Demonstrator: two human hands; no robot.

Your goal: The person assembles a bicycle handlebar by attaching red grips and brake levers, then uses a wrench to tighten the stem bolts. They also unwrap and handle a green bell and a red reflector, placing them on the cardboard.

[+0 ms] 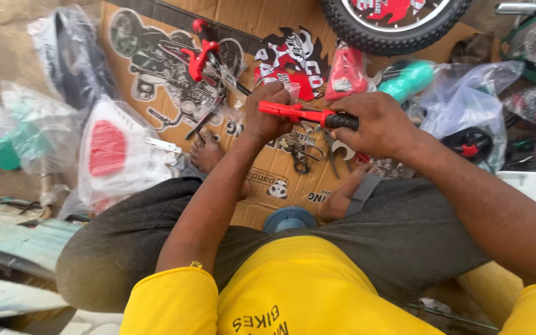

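red-handled tool (pixel 299 114), level, mid-air

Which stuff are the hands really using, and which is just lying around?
In use:
- red handlebar with black grip, held by left hand and right hand

Lying about:
- spanners
- tyre
- teal grip in bag
- red and white plate in bag

I see a bicycle assembly workshop on the floor: a flattened brown cardboard sheet (pixel 268 180) serves as the work surface, strewn with steel spanners (pixel 317 149), plastic-bagged bike parts (pixel 116 152) and a black knobbly-tyred wheel (pixel 392 22).
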